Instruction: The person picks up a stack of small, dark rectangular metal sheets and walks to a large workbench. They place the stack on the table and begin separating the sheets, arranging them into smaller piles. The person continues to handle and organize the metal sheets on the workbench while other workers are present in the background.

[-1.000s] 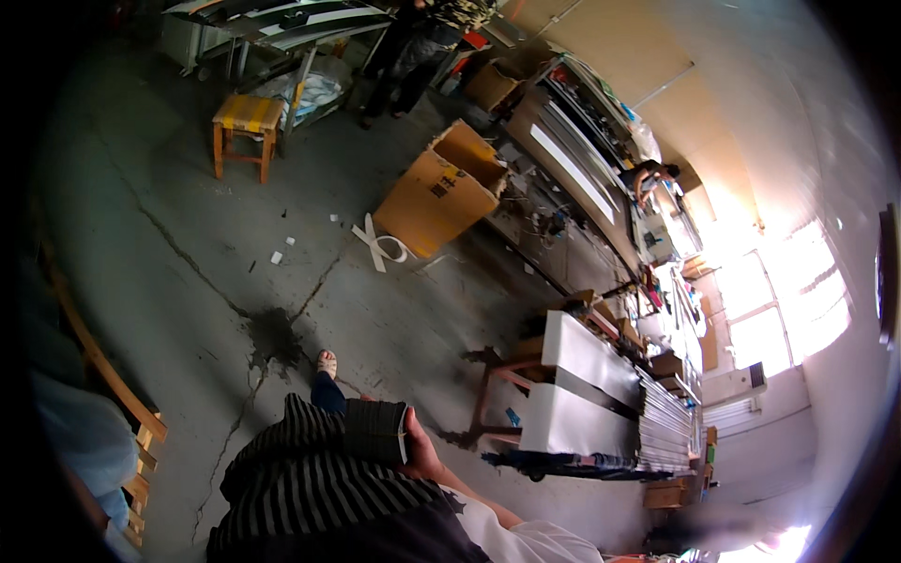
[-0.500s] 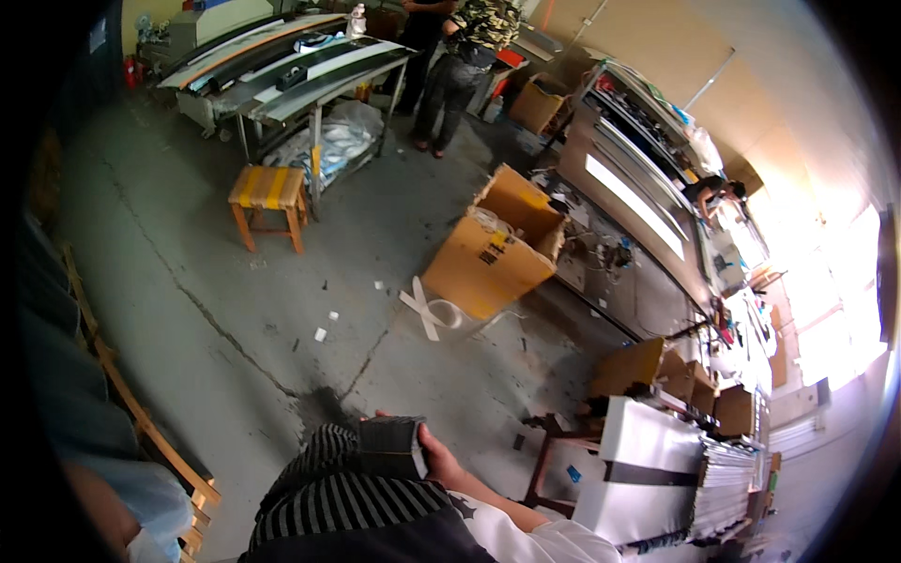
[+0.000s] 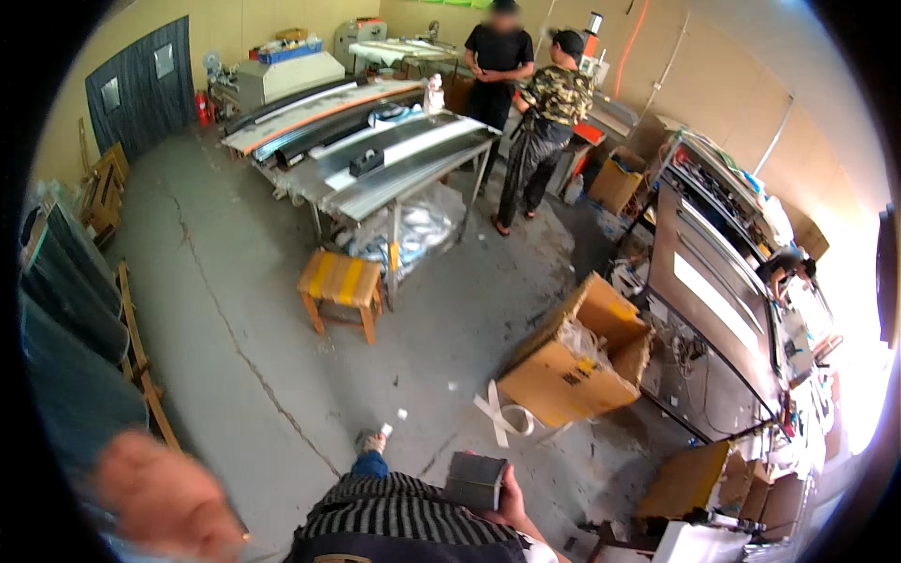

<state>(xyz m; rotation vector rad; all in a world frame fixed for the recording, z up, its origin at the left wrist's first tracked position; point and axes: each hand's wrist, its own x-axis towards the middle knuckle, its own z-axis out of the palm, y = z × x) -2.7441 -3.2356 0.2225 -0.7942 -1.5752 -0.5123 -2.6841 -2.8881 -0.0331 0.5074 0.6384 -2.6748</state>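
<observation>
1. Right hand (image 3: 511, 502) gripped a dark block (image 3: 475, 480), fingers wrapped, above the striped lap (image 3: 404, 521).
2. Left hand (image 3: 164, 502) blurred at lower left; grip could not be told.
3. Open carton (image 3: 572, 361) lay on the floor nearby.

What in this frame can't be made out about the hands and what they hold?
- Left hand: head view, blurred; grip unreadable.
- Right hand: behind the dark box; its fingers mostly hidden.
- Dark box: its lower part hidden by the striped garment.
</observation>
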